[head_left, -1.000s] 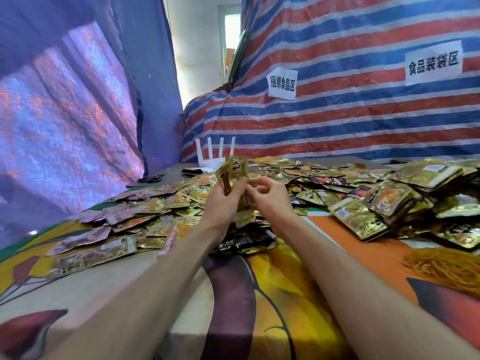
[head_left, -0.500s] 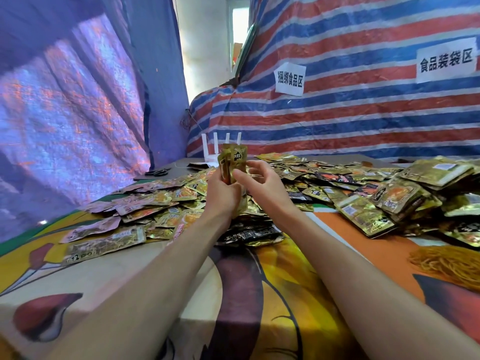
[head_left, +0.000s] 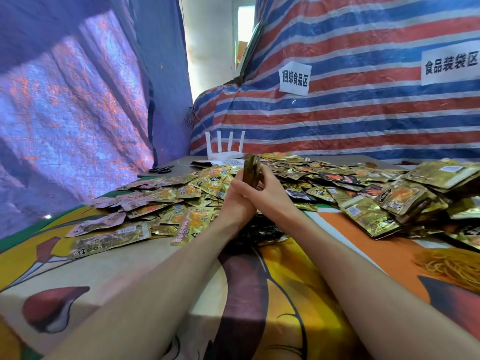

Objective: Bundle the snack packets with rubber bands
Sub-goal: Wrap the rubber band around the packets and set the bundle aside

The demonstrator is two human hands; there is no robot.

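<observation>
Head view: the left grip and right grip press together above the middle of the surface. Both clasp a small stack of snack packets, held upright and edge-on, with the fingers curled round its lower half. Loose snack packets lie spread over the far half of the surface, heaped higher toward the right edge. A tangle of yellow rubber bands lies at the right edge. A white router and scissors sit by the far edge.
</observation>
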